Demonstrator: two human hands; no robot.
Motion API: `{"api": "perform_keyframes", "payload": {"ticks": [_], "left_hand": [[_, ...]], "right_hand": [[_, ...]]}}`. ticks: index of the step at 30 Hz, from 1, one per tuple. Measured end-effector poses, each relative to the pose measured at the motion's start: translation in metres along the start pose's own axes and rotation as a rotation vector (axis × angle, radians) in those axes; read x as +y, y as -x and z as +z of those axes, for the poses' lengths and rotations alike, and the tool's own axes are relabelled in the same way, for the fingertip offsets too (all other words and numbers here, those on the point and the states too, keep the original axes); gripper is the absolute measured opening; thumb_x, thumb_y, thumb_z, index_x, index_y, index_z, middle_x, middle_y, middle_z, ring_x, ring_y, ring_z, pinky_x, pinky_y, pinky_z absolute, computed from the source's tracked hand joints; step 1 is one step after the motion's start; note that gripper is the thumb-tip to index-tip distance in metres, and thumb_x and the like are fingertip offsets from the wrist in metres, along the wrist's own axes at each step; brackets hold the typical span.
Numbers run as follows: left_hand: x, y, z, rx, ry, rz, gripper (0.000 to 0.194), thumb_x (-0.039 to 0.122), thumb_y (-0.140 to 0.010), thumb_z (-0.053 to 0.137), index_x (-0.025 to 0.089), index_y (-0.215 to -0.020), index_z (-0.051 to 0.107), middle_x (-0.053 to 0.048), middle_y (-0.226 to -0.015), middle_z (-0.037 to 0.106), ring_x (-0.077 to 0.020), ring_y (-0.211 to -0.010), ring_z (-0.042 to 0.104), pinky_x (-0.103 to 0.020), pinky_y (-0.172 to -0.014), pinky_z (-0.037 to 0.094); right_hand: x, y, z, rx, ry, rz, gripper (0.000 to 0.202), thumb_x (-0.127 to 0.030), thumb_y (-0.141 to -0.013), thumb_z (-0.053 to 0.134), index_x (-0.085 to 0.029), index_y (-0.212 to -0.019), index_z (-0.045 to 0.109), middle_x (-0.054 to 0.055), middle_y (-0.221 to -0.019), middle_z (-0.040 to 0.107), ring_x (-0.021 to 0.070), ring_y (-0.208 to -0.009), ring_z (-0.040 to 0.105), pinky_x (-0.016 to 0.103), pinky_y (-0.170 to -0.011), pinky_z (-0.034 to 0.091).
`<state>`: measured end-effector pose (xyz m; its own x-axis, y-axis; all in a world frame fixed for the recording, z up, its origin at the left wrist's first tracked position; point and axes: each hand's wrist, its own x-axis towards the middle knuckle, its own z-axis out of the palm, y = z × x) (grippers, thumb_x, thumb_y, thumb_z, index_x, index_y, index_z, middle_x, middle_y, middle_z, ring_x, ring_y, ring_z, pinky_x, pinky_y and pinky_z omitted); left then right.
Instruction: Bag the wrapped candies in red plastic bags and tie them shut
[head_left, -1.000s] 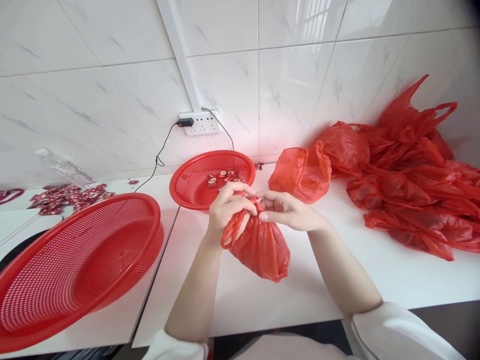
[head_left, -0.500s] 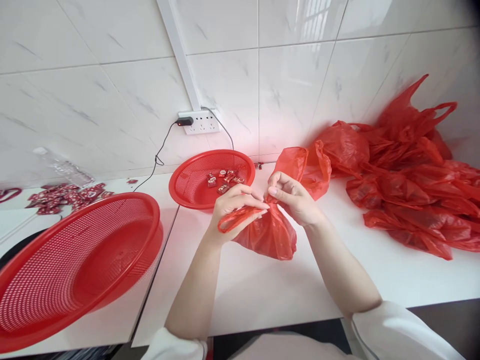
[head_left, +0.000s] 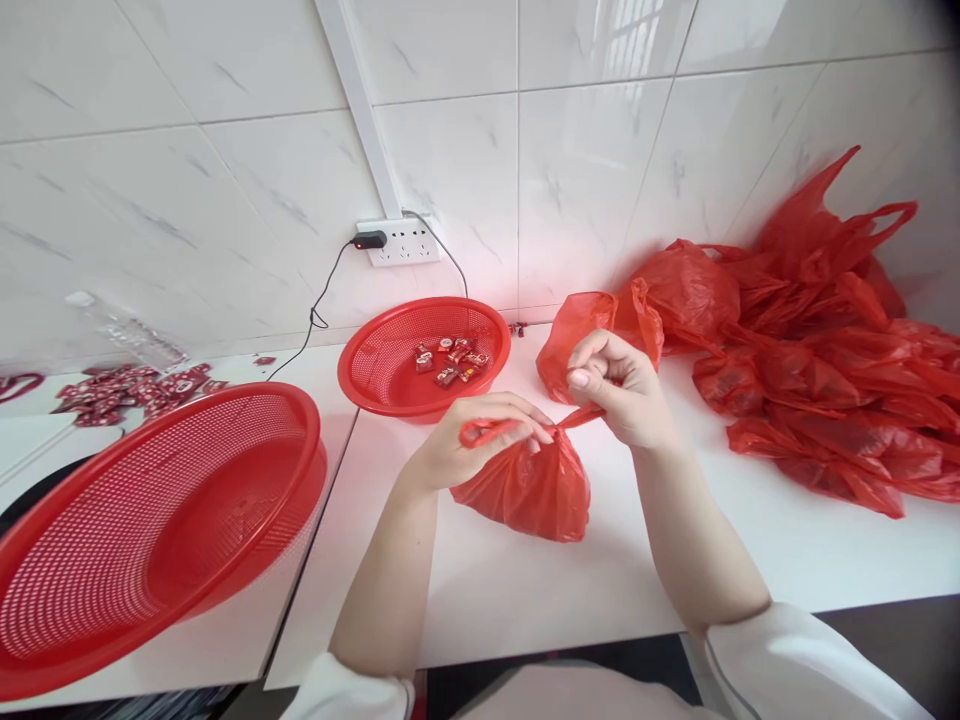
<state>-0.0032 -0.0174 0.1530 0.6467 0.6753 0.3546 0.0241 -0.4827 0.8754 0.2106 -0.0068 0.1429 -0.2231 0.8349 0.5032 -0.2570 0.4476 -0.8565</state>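
Observation:
A filled red plastic bag [head_left: 529, 490] sits on the white table in front of me, its neck gathered tight. My left hand [head_left: 487, 435] is closed on one of its handles, a loop of which sticks out over the fingers. My right hand [head_left: 619, 390] grips the other handle, stretched out to the right of the neck. Between the two hands the twisted plastic meets in what looks like a knot. What fills the bag cannot be made out. Just behind my right hand stands another red bag [head_left: 559, 345], its top loose.
A small red basket [head_left: 367, 370] behind my left hand holds several wrapped sweets [head_left: 450, 360]. At left stands a large red basket [head_left: 296, 450], with a pile of red packets [head_left: 120, 395] beyond. Red bags [head_left: 840, 390] heap up at right. A power strip [head_left: 405, 243] is on the wall.
My hands have moved apart, the right one going up and right with its handle. The handles are now pulled taut at the neck, and the bag sits slightly lower.

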Motion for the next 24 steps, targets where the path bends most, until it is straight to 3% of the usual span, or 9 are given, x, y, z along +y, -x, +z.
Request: {"api": "perform_keyframes", "payload": {"ticks": [3,8,13,16,21,24], "left_hand": [[0.003,-0.001,0.002,0.002,0.000,-0.053,0.043,0.036,-0.098,0.041,0.018,-0.070,0.070,-0.010,-0.097,0.071,-0.0224,-0.096,0.066,-0.038,-0.093,0.049],[0.008,0.004,-0.003,0.054,-0.040,-0.074,0.051,0.041,-0.097,0.039,0.019,-0.053,0.052,-0.010,-0.085,0.071,-0.0253,-0.100,0.062,-0.041,-0.093,0.045],[0.014,0.020,-0.029,0.190,-0.106,-0.085,0.051,0.044,-0.095,0.041,0.020,-0.051,0.043,-0.011,-0.078,0.070,-0.0264,-0.098,0.061,-0.041,-0.091,0.044],[0.015,0.026,-0.043,0.209,-0.138,-0.179,0.051,0.047,-0.094,0.041,0.020,-0.051,0.041,-0.010,-0.070,0.065,-0.0270,-0.098,0.060,-0.039,-0.090,0.044],[0.015,0.026,-0.047,-0.024,-0.273,-0.416,0.049,0.047,-0.093,0.042,0.018,-0.057,0.059,-0.004,-0.072,0.064,-0.0219,-0.087,0.061,-0.032,-0.088,0.043],[0.013,0.022,-0.045,-0.160,-0.406,-0.560,0.047,0.049,-0.091,0.042,0.021,-0.067,0.071,0.000,-0.067,0.064,-0.0186,-0.073,0.060,-0.027,-0.074,0.044]], "right_hand": [[-0.006,0.002,-0.004,-0.055,0.059,0.028,0.019,-0.036,-0.086,0.066,-0.021,-0.079,0.058,-0.008,-0.051,0.034,0.0069,-0.045,0.023,0.023,-0.045,0.021],[-0.012,0.005,-0.026,-0.136,0.141,-0.007,0.026,-0.041,-0.082,0.070,-0.020,-0.071,0.062,-0.004,-0.052,0.042,0.0079,-0.045,0.030,0.024,-0.042,0.023],[-0.021,0.019,-0.072,-0.018,0.192,-0.132,0.016,-0.035,-0.081,0.071,-0.021,-0.078,0.064,-0.005,-0.052,0.042,0.0078,-0.044,0.030,0.024,-0.042,0.025],[-0.032,0.028,-0.086,0.020,0.216,-0.077,0.017,-0.039,-0.088,0.062,-0.022,-0.087,0.063,-0.007,-0.052,0.032,0.0077,-0.045,0.024,0.023,-0.042,0.019],[-0.049,0.030,-0.075,-0.139,0.449,0.155,0.023,-0.042,-0.092,0.055,-0.020,-0.094,0.063,-0.004,-0.061,0.040,0.0094,-0.052,0.034,0.024,-0.048,0.028],[-0.051,0.023,-0.060,-0.231,0.619,0.235,0.026,-0.044,-0.091,0.056,-0.020,-0.089,0.063,-0.001,-0.067,0.050,0.0107,-0.057,0.042,0.024,-0.051,0.034]]}}
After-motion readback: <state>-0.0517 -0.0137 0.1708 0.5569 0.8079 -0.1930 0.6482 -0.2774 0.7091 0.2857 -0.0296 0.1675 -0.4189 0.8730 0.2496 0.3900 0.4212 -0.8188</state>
